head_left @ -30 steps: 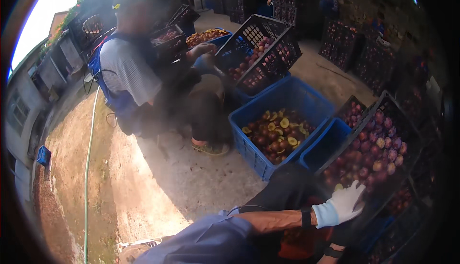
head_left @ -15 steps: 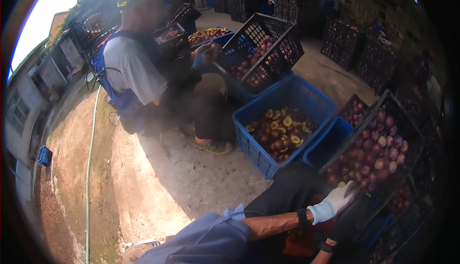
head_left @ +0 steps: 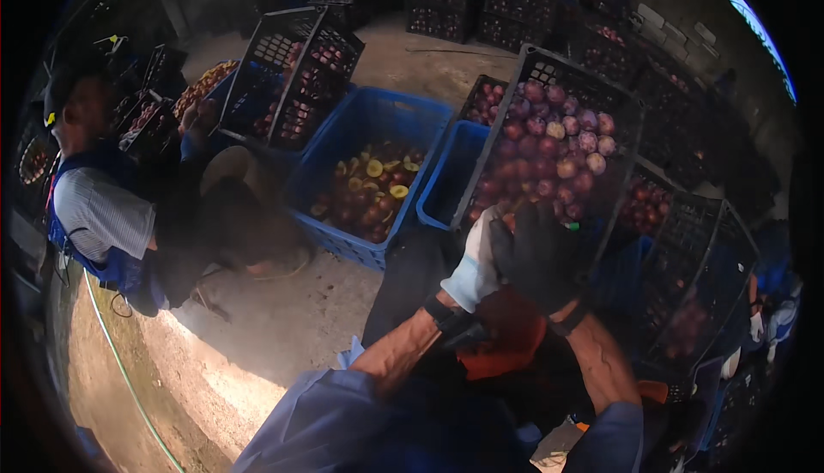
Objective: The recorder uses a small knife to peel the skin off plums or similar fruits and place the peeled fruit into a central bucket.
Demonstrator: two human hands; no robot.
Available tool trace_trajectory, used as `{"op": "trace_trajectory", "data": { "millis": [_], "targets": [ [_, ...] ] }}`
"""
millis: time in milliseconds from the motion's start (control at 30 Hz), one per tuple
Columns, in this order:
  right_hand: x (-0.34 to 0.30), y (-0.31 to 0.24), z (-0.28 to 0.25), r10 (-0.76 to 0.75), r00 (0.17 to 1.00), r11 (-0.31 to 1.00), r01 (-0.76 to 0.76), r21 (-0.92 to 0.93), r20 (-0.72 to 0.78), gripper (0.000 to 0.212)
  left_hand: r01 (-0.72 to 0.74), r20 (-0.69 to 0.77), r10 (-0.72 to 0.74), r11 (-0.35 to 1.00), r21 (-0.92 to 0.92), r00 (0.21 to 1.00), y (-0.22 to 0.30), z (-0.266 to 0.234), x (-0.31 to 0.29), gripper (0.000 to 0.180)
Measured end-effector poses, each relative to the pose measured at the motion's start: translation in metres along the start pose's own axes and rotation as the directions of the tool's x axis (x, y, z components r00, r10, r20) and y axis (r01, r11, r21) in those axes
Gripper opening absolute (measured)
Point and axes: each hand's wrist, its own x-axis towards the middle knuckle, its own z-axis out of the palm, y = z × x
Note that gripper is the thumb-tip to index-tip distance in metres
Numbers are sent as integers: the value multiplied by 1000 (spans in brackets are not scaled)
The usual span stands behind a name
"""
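Observation:
My left hand (head_left: 477, 258), in a white glove with a pale blue cuff, and my right hand (head_left: 541, 254), in a black glove, meet at the near end of a tilted black plastic crate (head_left: 625, 100). Reddish-purple plums (head_left: 549, 151) fill that crate. Both hands look closed, fingers bent in toward each other, but what they hold is hidden by the gloves. A small bright green bit (head_left: 573, 226) shows beside the right glove. Below the hands, an orange-red surface (head_left: 502, 336) appears between my forearms.
Left of the crate stands a blue crate (head_left: 343, 241) holding halved plums, with a narrower blue bin (head_left: 436, 190) between. A co-worker (head_left: 103, 207) sits at left by another tilted black crate (head_left: 292, 22). Stacked plum crates (head_left: 438, 1) line the back; more crates (head_left: 687, 258) stand right.
My view has swung right, so the crates appear farther left. My right hand, mostly out of sight before, is now beside the left one at the plum crate.

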Motion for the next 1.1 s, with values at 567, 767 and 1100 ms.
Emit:
{"op": "trace_trajectory", "data": {
  "millis": [567, 767, 1100],
  "targets": [
    [12, 8, -65, 353, 926, 844, -255, 472, -132, 27, -574, 226, 597, 494, 653, 770, 79, 68, -34, 13],
    [13, 0, -29, 536, 813, 686, -262, 679, -228, 17, -712, 357, 701, 304, 633, 617, 72, 48, -5, 29],
    [-57, 12, 72, 508, 826, 474, -506, 720, 246, 42, -562, 576, 383, -160, 812, 722, 19, 3, 17, 17]
  ]
}}
